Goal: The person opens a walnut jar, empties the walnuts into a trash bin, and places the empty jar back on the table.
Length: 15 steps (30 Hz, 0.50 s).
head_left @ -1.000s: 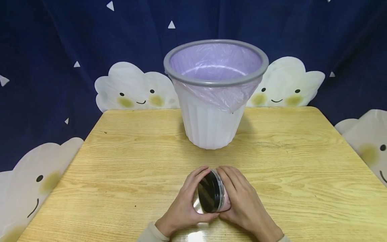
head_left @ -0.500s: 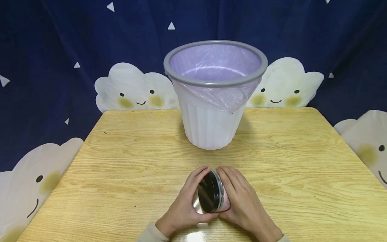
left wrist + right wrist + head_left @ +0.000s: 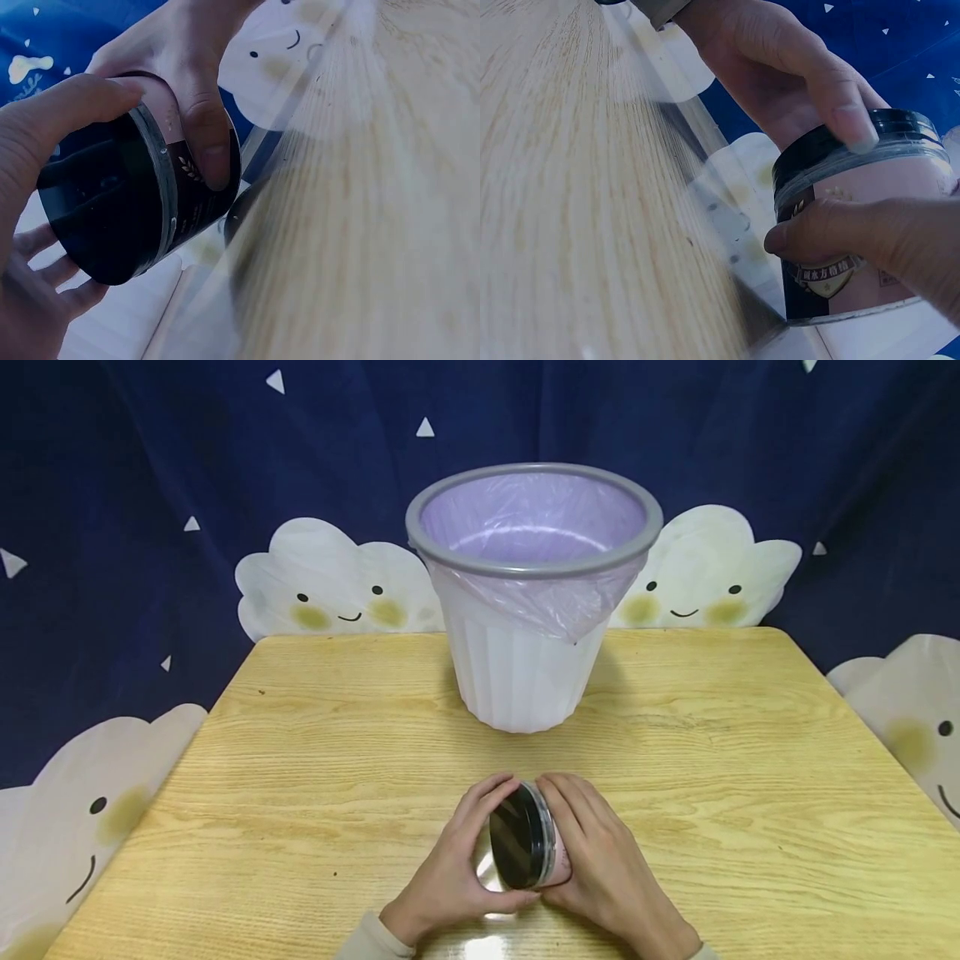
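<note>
Between the two hands, low at the table's near side, is a round jar [image 3: 558,860] tipped on its side, its black lid [image 3: 516,839] facing left. The pink and black label [image 3: 870,217] shows in the right wrist view. My left hand [image 3: 457,856] grips the lid's edge, fingers at the far side and thumb at the near side. My right hand [image 3: 603,856] holds the jar's body, its thumb [image 3: 817,229] lying across the label. In the left wrist view the lid [image 3: 105,199] sits against the jar, with a clear band between lid and label.
A white waste bin [image 3: 525,677] with a grey rim [image 3: 534,568] and a pale purple liner bag stands beyond the hands on the wooden table [image 3: 300,760]. A dark blue curtain [image 3: 337,435] with white clouds hangs behind and beside the table.
Both hands keep nearly the same hold on the jar. The left hand has shifted very slightly left, and the whole view has drifted a few pixels downward.
</note>
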Motion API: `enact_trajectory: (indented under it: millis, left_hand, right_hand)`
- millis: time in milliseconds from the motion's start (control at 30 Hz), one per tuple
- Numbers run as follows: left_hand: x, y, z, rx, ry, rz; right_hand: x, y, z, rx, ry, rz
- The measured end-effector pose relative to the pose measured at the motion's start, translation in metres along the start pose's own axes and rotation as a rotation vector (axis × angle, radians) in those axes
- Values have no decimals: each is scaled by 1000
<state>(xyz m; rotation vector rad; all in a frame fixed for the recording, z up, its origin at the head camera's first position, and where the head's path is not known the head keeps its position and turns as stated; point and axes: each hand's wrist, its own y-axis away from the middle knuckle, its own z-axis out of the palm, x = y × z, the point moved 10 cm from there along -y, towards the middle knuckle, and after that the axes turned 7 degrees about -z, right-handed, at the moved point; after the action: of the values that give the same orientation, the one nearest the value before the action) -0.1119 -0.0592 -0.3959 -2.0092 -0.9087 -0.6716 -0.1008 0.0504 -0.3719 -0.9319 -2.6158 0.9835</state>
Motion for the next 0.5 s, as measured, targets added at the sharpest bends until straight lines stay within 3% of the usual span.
enact_trajectory:
  millis: [133,333,500]
  left_hand:
    - [2,1,2,-10,-6,21]
    - [0,1,-1,29,14,9]
    - [0,2,3,5,4,-1]
  right_hand:
    - [0,0,0,5,0,-1]
    - [0,1,0,2,0,3]
    - [0,0,-1,16,-6,-1]
